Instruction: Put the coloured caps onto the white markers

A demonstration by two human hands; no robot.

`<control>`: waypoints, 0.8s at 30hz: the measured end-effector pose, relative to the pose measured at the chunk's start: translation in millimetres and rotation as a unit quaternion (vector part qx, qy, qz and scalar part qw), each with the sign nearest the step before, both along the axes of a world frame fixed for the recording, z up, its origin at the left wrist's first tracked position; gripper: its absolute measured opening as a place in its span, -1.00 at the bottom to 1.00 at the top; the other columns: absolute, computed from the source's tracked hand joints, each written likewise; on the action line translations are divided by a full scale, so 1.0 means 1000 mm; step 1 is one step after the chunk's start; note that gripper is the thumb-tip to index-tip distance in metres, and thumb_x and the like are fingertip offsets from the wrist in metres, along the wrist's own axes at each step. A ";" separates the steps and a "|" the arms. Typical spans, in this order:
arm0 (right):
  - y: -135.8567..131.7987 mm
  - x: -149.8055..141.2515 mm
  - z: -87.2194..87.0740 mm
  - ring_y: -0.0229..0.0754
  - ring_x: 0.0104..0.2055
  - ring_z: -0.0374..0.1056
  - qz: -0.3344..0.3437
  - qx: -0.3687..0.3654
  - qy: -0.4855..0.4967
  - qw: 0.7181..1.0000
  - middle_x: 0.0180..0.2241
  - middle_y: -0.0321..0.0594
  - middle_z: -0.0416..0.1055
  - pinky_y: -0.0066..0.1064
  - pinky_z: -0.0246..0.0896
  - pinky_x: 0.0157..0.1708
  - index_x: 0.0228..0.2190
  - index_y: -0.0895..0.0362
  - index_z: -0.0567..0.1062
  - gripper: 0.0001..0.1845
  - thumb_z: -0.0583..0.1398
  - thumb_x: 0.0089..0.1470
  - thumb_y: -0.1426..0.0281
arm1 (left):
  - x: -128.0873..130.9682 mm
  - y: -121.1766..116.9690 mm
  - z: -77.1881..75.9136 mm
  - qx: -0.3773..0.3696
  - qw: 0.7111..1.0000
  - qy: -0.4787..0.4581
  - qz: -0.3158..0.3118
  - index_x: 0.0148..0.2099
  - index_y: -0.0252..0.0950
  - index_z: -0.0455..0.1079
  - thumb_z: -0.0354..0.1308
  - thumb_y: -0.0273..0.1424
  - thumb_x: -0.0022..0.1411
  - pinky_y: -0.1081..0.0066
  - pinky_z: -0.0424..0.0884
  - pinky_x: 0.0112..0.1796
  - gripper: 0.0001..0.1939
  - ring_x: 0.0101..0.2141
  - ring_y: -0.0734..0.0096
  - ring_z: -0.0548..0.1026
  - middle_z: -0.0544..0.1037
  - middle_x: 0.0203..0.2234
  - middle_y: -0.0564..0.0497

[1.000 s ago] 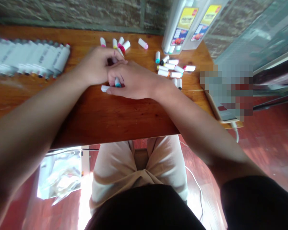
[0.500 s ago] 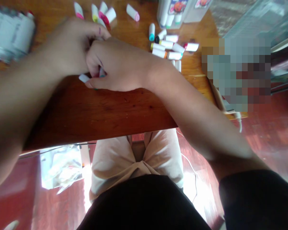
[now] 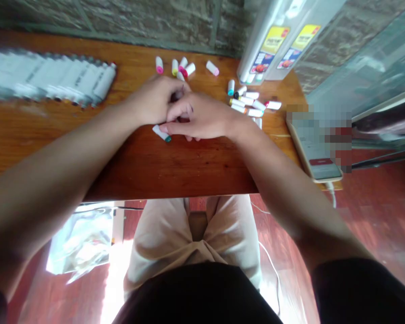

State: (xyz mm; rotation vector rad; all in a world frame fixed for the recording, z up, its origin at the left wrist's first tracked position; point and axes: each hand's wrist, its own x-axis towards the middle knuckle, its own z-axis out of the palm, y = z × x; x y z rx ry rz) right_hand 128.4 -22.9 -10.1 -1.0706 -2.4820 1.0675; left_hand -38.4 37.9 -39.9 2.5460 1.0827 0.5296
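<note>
My left hand [image 3: 160,99] and my right hand [image 3: 202,114] meet over the front part of the wooden table [image 3: 135,173]. The right one overlaps the left, hiding most of the left fingers. Both hands are closed, their fingers curled. A short white marker cap with a teal end [image 3: 161,133] shows under the tip of my right thumb, tilted with its teal end towards me. Whatever the left fingers hold is hidden. Just beyond the hands stand a few caps with pink and yellow ends [image 3: 182,66].
A row of white markers [image 3: 57,78] lies at the left. More caps [image 3: 247,101] are scattered right of my hands. Clear plastic boxes with labels [image 3: 276,45] stand at the back right. A phone [image 3: 319,155] with a white cable [image 3: 332,194] lies at the right edge.
The view has shifted, so the table and both hands appear further right and lower, and more of the back wall shows. The hands stay together, with the teal-ended cap still at my right thumb.
</note>
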 end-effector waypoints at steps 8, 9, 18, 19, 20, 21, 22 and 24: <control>0.003 0.002 -0.005 -0.39 -0.57 0.30 0.011 -0.003 0.013 1.000 -0.64 -0.41 0.37 -0.52 0.12 -0.44 -0.39 0.20 0.55 -0.68 0.23 0.35 0.25 | 0.000 0.001 0.000 0.014 1.000 0.007 -0.003 -0.06 -0.31 0.61 0.19 -0.45 0.15 0.39 0.41 -0.19 -0.69 -0.23 0.28 0.59 0.70 -0.23 -0.07; 0.003 0.002 -0.005 -0.40 -0.57 0.30 0.013 -0.002 0.017 1.000 -0.64 -0.41 0.36 -0.52 0.12 -0.44 -0.38 0.20 0.55 -0.68 0.23 0.35 0.24 | 0.000 0.001 0.000 0.011 1.000 0.009 -0.002 -0.06 -0.29 0.62 0.19 -0.46 0.15 0.39 0.41 -0.18 -0.69 -0.22 0.29 0.59 0.70 -0.22 -0.05; 0.003 0.002 -0.005 -0.41 -0.57 0.30 0.016 0.002 0.019 1.000 -0.63 -0.41 0.37 -0.55 0.14 -0.44 -0.40 0.21 0.53 -0.68 0.22 0.36 0.27 | 0.000 0.000 0.000 0.017 1.000 0.006 -0.001 -0.06 -0.35 0.62 0.19 -0.43 0.17 0.33 0.42 -0.18 -0.70 -0.22 0.22 0.59 0.69 -0.24 -0.09; 0.003 0.002 -0.005 -0.40 -0.56 0.31 0.015 0.002 0.017 1.000 -0.63 -0.40 0.37 -0.54 0.14 -0.44 -0.40 0.20 0.53 -0.68 0.22 0.35 0.26 | 0.000 0.000 0.000 0.015 1.000 0.008 -0.001 -0.06 -0.33 0.62 0.18 -0.43 0.17 0.33 0.42 -0.17 -0.70 -0.21 0.22 0.59 0.69 -0.24 -0.08; 0.003 0.002 -0.004 -0.39 -0.56 0.31 0.015 0.003 0.016 1.000 -0.63 -0.40 0.38 -0.54 0.14 -0.45 -0.40 0.20 0.52 -0.67 0.22 0.35 0.25 | 0.000 0.001 0.000 0.013 1.000 0.009 -0.001 -0.06 -0.31 0.61 0.18 -0.43 0.17 0.34 0.42 -0.16 -0.69 -0.21 0.23 0.60 0.70 -0.23 -0.07; 0.003 0.002 -0.004 -0.39 -0.56 0.32 0.015 0.003 0.014 1.000 -0.63 -0.40 0.38 -0.54 0.14 -0.46 -0.40 0.19 0.52 -0.67 0.22 0.35 0.24 | 0.000 0.001 0.000 0.010 1.000 0.009 0.000 -0.06 -0.30 0.61 0.17 -0.44 0.17 0.36 0.43 -0.16 -0.69 -0.20 0.25 0.60 0.70 -0.22 -0.05; 0.003 0.002 -0.004 -0.38 -0.55 0.32 0.015 0.003 0.013 1.000 -0.63 -0.40 0.38 -0.53 0.14 -0.46 -0.40 0.19 0.52 -0.66 0.22 0.35 0.23 | 0.000 0.001 0.000 0.008 1.000 0.011 0.001 -0.06 -0.28 0.61 0.17 -0.45 0.17 0.37 0.43 -0.15 -0.69 -0.20 0.27 0.60 0.70 -0.22 -0.05; 0.003 0.002 -0.004 -0.39 -0.56 0.32 0.013 0.003 0.011 1.000 -0.63 -0.40 0.38 -0.53 0.14 -0.46 -0.39 0.19 0.52 -0.66 0.22 0.36 0.22 | 0.001 0.001 0.000 0.008 1.000 0.012 0.004 -0.04 -0.29 0.61 0.18 -0.47 0.18 0.37 0.43 -0.15 -0.69 -0.20 0.26 0.59 0.70 -0.21 -0.07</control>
